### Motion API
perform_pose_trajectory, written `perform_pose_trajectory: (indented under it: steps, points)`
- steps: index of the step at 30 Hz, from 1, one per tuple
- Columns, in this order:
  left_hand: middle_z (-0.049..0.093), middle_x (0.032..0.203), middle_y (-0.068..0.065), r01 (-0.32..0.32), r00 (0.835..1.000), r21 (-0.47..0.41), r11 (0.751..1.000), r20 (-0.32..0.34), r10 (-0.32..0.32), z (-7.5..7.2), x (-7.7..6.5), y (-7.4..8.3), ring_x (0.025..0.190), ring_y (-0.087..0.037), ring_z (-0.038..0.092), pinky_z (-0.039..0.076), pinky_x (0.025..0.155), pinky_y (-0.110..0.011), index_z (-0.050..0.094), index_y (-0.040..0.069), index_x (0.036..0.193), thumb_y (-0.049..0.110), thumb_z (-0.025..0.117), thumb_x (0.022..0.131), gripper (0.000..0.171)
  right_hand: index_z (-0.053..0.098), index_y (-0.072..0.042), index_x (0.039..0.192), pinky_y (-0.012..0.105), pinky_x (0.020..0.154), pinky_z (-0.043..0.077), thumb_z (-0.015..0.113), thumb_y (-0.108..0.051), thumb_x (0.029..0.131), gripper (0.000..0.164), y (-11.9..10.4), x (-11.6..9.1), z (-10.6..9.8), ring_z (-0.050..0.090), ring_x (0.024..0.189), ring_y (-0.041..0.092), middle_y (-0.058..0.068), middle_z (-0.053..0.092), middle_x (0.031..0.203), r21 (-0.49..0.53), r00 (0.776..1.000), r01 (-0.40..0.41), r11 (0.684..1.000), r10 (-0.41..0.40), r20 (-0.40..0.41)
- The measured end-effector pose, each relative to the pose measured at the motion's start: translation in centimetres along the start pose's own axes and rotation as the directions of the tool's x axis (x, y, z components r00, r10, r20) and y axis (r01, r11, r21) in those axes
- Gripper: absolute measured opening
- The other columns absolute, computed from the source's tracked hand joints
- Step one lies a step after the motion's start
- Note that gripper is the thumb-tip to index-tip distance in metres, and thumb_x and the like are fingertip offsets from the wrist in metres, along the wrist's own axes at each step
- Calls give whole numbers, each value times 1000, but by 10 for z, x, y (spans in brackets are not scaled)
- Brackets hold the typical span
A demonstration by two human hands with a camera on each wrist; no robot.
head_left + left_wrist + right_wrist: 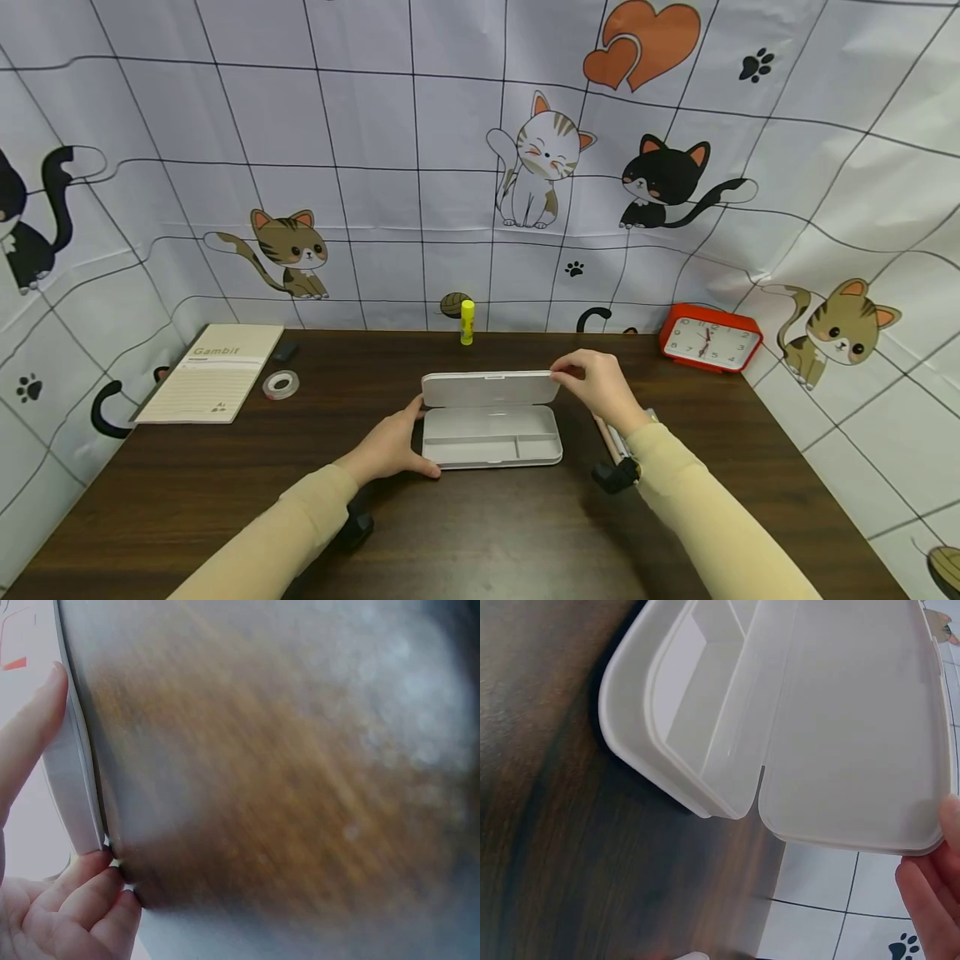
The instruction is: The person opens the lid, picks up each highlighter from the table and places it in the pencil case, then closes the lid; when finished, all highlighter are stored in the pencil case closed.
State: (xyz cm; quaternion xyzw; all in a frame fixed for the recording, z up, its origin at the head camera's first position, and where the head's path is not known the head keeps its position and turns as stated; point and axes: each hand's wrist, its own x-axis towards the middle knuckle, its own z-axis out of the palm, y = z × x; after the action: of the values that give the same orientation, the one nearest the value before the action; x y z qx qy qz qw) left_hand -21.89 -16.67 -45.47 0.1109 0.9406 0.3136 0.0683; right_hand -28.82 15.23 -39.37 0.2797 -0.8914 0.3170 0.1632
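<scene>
A white pencil case (491, 451) lies with its lid raised on the dark table; its compartments hold nothing. My left hand (392, 444) grips the case's left end, thumb at the front corner and fingers at the back. In the left wrist view the thumb (46, 712) lies along the case's wall (75, 780), fingertips at its corner. My right hand (597, 385) pinches the upper right corner of the lid (487, 390). The right wrist view shows that lid (859, 727) standing open, with fingers (928, 889) at its corner.
Beside the right wrist lie slim pencil-like items (609, 437), partly hidden by the arm. A yellow glue stick (467, 322) stands at the back, a red clock (711, 337) at the back right. On the left are a notepad (217, 371), a tape roll (281, 385) and a small dark block (286, 351).
</scene>
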Motion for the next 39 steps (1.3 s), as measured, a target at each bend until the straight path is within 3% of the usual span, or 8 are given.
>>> perform_pose_trajectory:
  steps: [8, 21, 39]
  points:
    - [48, 139, -20, 5, 1000, 6, 1000, 22, -5, -1, -1, 1, 127, -37, 45, 38, 102, -49, 11, -6, 150, 37, 90, 60, 127, 75, -9, 90, 36, 73, 51, 74, -14, 83, 9, 6, 9, 4, 64, 84, 19, 5, 71, 92, 38, 997, -73, 997, 73, 4]
    - [48, 140, -17, 10, 1000, -3, 1000, 22, -10, -1, -1, 1, 128, -35, 45, 38, 103, -48, 12, -5, 150, 36, 90, 60, 126, 75, -8, 94, 45, 85, 50, 71, -16, 86, 12, 15, 24, 11, 64, 98, 28, 10, 72, 98, 58, 990, -140, 988, 139, 27]
    - [48, 141, -16, 18, 1000, 2, 1000, 17, -18, -1, 0, 0, 128, -36, 45, 37, 103, -49, 7, -2, 151, 38, 90, 59, 131, 75, -6, 99, 45, 82, 52, 67, -15, 89, 15, 19, 32, 18, 64, 101, 30, 13, 71, 103, 63, 973, -228, 972, 226, 46]
